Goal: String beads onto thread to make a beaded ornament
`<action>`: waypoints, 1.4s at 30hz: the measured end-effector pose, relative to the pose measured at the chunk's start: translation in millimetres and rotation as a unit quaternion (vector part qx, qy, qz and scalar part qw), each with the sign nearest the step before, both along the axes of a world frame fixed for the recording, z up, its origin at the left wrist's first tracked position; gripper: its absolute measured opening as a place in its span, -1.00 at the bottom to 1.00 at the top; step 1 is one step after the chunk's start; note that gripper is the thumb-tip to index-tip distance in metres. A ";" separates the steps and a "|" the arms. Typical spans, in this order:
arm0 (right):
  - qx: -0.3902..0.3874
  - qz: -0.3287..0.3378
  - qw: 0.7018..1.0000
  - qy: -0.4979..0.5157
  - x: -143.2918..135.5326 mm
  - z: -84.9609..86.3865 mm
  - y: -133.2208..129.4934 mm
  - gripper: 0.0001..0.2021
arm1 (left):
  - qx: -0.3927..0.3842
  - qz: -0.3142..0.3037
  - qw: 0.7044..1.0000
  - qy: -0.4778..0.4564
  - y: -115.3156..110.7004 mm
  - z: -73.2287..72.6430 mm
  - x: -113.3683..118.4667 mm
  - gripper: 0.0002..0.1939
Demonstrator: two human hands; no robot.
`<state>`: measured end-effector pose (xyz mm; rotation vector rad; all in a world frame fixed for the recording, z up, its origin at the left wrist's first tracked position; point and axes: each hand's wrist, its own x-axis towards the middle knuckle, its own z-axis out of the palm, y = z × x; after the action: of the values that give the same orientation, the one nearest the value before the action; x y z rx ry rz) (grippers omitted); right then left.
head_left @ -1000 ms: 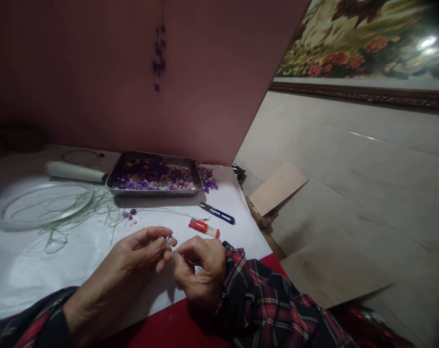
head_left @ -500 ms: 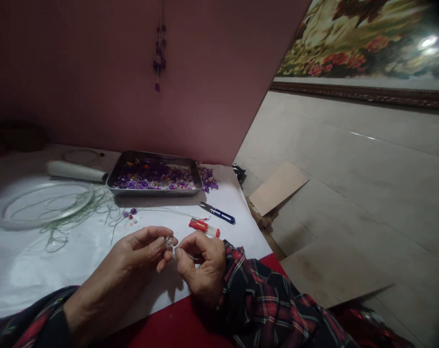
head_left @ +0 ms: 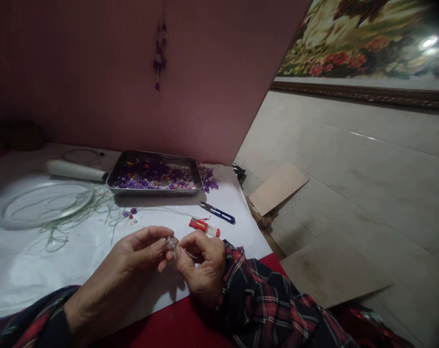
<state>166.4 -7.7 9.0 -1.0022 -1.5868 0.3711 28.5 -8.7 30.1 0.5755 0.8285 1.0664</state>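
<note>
My left hand (head_left: 137,256) pinches a small clear bead piece (head_left: 171,242) between thumb and fingertips, low over the white-covered table. Right beside it, my right hand (head_left: 201,263) is closed in a pinch on a thin pale cord (head_left: 193,255), its thumb tip almost at the bead piece. Whether the cord passes into the beads is too small to tell. Just beyond the hands lie a red-and-clear lighter (head_left: 205,227) and blue thread snips (head_left: 218,213). A few loose purple and red beads (head_left: 131,213) rest farther left.
A metal tray (head_left: 157,192) of purple and clear beads stands at the back, with more beads (head_left: 209,178) heaped at its right. Tangled green thread (head_left: 74,212) and a white ring (head_left: 9,222) lie left, near a roll (head_left: 76,171). A beaded strand (head_left: 159,58) hangs on the wall.
The clear bead piece has shifted very slightly right, towards my right fingertips. The gap between the two hands' fingertips is a little smaller. Nothing else has visibly moved.
</note>
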 end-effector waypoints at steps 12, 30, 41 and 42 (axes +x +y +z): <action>-0.074 0.004 0.997 -0.007 -0.3 8.5 -4.7 -0.93 | -0.004 0.023 1.000 0.001 0.8 -5.8 -0.4 -0.79; -0.031 0.024 0.999 -0.016 0.5 7.8 -4.1 -0.83 | 0.008 0.032 0.999 0.004 0.5 -2.1 -0.4 -0.83; -0.063 0.035 0.997 -0.011 -0.3 5.4 -3.9 -0.89 | 0.000 0.052 0.998 0.020 0.3 -4.3 1.3 -0.70; -0.062 0.017 0.998 -0.009 -1.3 3.7 -4.2 -0.92 | 0.002 0.056 0.998 0.027 0.1 -4.1 1.6 -0.69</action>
<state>165.2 -11.8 12.7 -1.0769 -1.6140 0.4896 30.1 -8.5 26.0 0.5677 0.9153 1.1595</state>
